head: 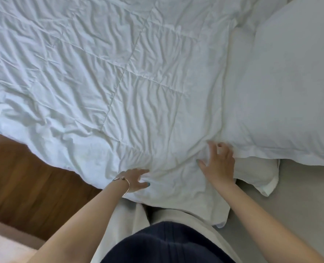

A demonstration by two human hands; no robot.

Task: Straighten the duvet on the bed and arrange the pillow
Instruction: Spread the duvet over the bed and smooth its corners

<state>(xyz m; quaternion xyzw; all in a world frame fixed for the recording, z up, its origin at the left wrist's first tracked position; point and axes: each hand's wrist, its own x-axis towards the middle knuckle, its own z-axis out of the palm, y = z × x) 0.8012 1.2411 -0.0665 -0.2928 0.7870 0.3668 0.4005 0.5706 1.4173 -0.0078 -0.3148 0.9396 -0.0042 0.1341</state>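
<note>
Nearest: my dark top (167, 243) and pale trousers (130, 221) at the bottom edge, both forearms reaching up onto the bed.

Left hand (136, 180): bracelet (122, 184) on the wrist, fingers curled into the duvet (119, 82) at its near edge, thumb underneath, a fold of cloth bunched between them. That is a pinch grip on the fabric.

Right hand (219, 162): palm down on the duvet near its right edge, just beside the pillow (294, 88). Fingers spread and bent at the tips, pressing the cloth; small wrinkles fan out from them. I cannot tell whether any cloth is caught under the fingertips, it looks like a press, not a grab. Hand is a bit blurred.

Duvet: white, quilted in squares, heavily creased, covers most of the bed from the near edge to the top of the view. Its near right corner hangs loose over the grey sheet (299, 205) by my right forearm.

Pillow: white, large, lying flat to the right of the duvet, its near left corner touching the duvet edge by my right hand. A second white layer (260, 177) pokes out under its near edge.

Left of the bed: wood floor (24, 177).
</note>
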